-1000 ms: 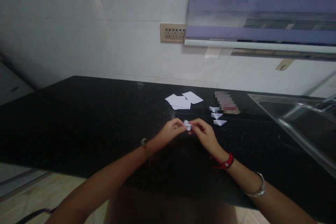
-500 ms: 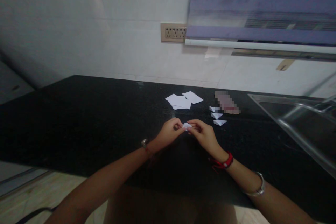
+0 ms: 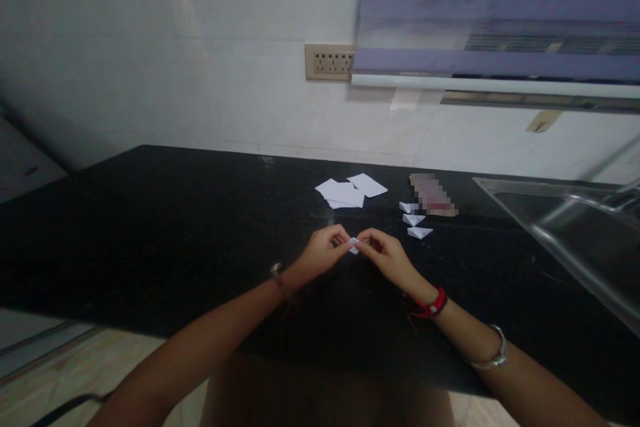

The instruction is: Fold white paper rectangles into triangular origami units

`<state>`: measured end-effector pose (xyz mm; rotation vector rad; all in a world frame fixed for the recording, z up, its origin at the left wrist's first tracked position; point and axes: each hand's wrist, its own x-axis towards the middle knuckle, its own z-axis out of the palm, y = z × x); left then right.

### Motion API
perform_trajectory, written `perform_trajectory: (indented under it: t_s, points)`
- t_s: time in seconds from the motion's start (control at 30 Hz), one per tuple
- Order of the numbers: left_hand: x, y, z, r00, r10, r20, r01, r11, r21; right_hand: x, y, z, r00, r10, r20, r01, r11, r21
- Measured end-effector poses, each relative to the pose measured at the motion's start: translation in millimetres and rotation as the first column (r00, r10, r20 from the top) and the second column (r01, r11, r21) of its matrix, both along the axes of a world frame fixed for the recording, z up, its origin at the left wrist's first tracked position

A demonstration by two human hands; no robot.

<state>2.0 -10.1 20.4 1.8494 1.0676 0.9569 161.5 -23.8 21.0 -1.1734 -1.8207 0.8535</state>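
Observation:
Between my two hands is a small folded piece of white paper (image 3: 354, 246), held just above the dark countertop (image 3: 200, 233). My left hand (image 3: 327, 247) pinches its left side between thumb and fingers. On the right side, my right hand (image 3: 384, 251) grips it the same way, with the fingertips of both hands almost meeting. Beyond my hands lie several loose white paper sheets (image 3: 345, 195), partly overlapping. To the right, three folded white paper pieces (image 3: 419, 233) rest in a short column.
A blurred-out flat object (image 3: 433, 195) lies behind the folded pieces. The metal sink (image 3: 540, 220) is set into the counter on the right. A wall socket (image 3: 330, 62) and a purple striped blind (image 3: 475, 20) are on the wall behind.
The folded paper has turned slightly between my fingertips and its lower point now shows below them. Both hands stay in nearly the same place.

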Motion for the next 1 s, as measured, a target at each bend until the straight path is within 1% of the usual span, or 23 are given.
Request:
perform_trajectory:
  t_s: [0.13, 0.2, 0.27, 0.33, 0.43, 0.53, 0.6, 0.77, 0.83, 0.9, 1.0]
  points:
    - [1.9, -1.5, -1.7, 0.996, -0.077, 0.055, 0.081, 0.994, -0.067, 1.5, -2.3, 5.0, 0.996, -0.048, 0.076, 0.044, 0.998, 0.052]
    - [2.7, -2.5, -2.2, 0.993, -0.103, 0.059, 0.107, 0.991, -0.083, 2.8, -2.2, 5.4, 0.993, -0.091, 0.071, 0.086, 0.993, 0.075]
    - [3.0, -2.7, -2.6, 0.994, -0.104, 0.032, 0.107, 0.991, -0.085, 4.1, -0.6, 3.5, 0.993, -0.11, 0.045, 0.107, 0.992, 0.065]
    - [2.4, -2.1, -2.8, 0.996, -0.086, 0.001, 0.086, 0.994, -0.073, 5.0, 1.6, 0.5, 0.996, -0.086, 0.014, 0.085, 0.996, 0.026]
    - [0.1, -0.5, -1.7, 0.998, -0.046, -0.039, 0.044, 0.998, -0.041, 4.9, 3.6, -2.7, 0.999, -0.022, -0.042, 0.02, 0.999, -0.034]
    - [-2.2, 0.1, 1.7, 0.997, -0.014, -0.073, 0.015, 1.0, 0.006, 3.8, 2.7, -2.8, 0.999, 0.007, -0.039, -0.01, 0.998, -0.058]
    - [-2.4, -0.2, 3.8, 0.997, -0.013, -0.069, 0.015, 1.0, 0.017, 3.0, 1.2, -1.7, 1.0, 0.014, 0.006, -0.014, 0.999, -0.041]
    - [1.2, -1.7, 3.6, 1.0, -0.011, 0.025, 0.012, 0.999, -0.042, 1.3, -3.7, 2.3, 0.994, -0.046, 0.096, 0.035, 0.994, 0.108]
    - [1.7, -2.2, 2.8, 0.998, -0.035, 0.052, 0.037, 0.999, -0.04, 1.0, -5.0, 3.7, 0.991, -0.06, 0.118, 0.043, 0.989, 0.141]
    - [1.1, -2.5, 2.6, 0.997, -0.057, 0.044, 0.057, 0.998, -0.014, 1.5, -4.9, 4.1, 0.991, -0.046, 0.123, 0.031, 0.992, 0.125]
    - [-1.0, -1.5, 2.2, 0.998, -0.053, -0.03, 0.055, 0.997, 0.054, 4.0, -2.1, 2.7, 0.995, 0.019, 0.095, -0.023, 0.999, 0.043]
